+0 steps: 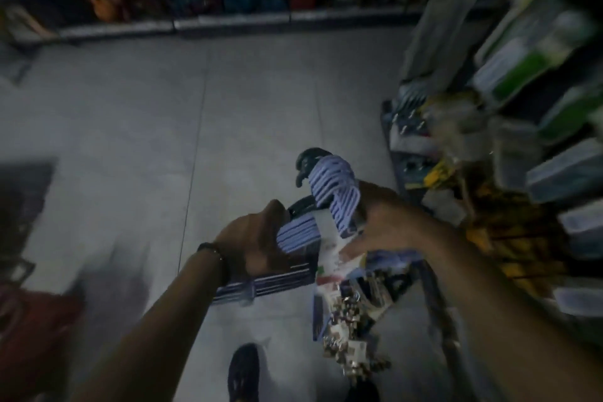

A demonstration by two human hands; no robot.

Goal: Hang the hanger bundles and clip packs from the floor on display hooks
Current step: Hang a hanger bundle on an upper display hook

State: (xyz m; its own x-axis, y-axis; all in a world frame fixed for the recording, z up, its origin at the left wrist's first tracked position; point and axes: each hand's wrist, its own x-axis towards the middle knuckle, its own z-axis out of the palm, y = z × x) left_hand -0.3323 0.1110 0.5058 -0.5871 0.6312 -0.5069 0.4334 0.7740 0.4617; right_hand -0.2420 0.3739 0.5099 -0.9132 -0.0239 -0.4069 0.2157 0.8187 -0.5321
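Note:
A bundle of pale blue hangers [332,192] with dark hooks at its top is carried in the middle of the blurred head view. My left hand [257,238] grips the bundle from the left, fingers curled round its lower bars. My right hand [388,228] holds the bundle's right side near a white label. Below the hands hang clip packs [352,336] with small metal clips on cards; which hand carries them is hidden.
A display rack [522,147] crowded with hanging packs fills the right side. Grey shelving [228,19] with goods runs along the back. Grey tiled floor [163,127] lies between. A red object [36,330] sits at lower left. My dark shoe [243,372] shows below.

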